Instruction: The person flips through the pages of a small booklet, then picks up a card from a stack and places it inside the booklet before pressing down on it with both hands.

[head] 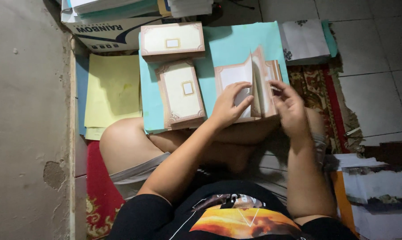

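I sit cross-legged on the floor over a stack of cream cards with brown ornate borders (pixel 236 73), lying on teal sheets (pixel 230 44). My left hand (pixel 230 106) rests flat on the stack's near left part, fingers spread over the top card. My right hand (pixel 289 106) grips the raised cards (pixel 264 75), which stand on edge at the stack's right side. Two more stacks of the same bordered cards lie to the left: one (pixel 181 91) beside my left hand, one (pixel 172 41) farther away.
Yellow sheets (pixel 112 89) lie left of the teal ones. A cardboard box (pixel 116 32) with paper piles stands at the top left. White printed sheets (pixel 304 40) sit at the top right on a patterned rug (pixel 318 93). A concrete wall (pixel 27 124) runs along the left. Paper piles (pixel 374 186) lie at the lower right.
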